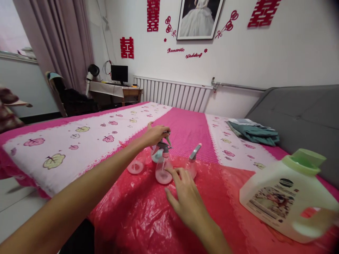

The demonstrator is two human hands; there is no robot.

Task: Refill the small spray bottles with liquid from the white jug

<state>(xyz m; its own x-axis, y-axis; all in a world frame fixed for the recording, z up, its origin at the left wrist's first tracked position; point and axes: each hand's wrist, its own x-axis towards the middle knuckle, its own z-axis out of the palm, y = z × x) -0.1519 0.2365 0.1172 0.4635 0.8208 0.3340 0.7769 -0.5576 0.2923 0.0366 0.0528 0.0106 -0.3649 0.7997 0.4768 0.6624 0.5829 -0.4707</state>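
From my end, going left to right, a patterned cloth (7, 114) is cut off by the left edge, and the dark chair (72, 95) near the curtain (63, 46) is too shadowed to make out well. Beyond it I see the monitor (119, 73) on the desk (132, 92). The left forearm crosses over the bed and covers part of the red plastic sheet (148, 215). Beside it sits a round clear container (136, 167), blurred enough that I can't tell what it is. The left hand (158, 134) is bent down over the spray heads, its fingers curled; they hide their own contact, so I cannot tell how tightly they close or on what. Below it the front spray bottle (163, 171) stands on the sheet between the two hands, overlapping a teal-tinted bottle (156, 155) behind. The right hand (184, 192) is loosely open, thumb and index apart, grasping nothing I can see; its index fingertip meets the front bottle's side in my view, though touch is unclear. It masks the base of another spray bottle (191, 166). Farther right are folded clothes (254, 131) and the detergent jug (286, 197), its handle end smeared by blur.
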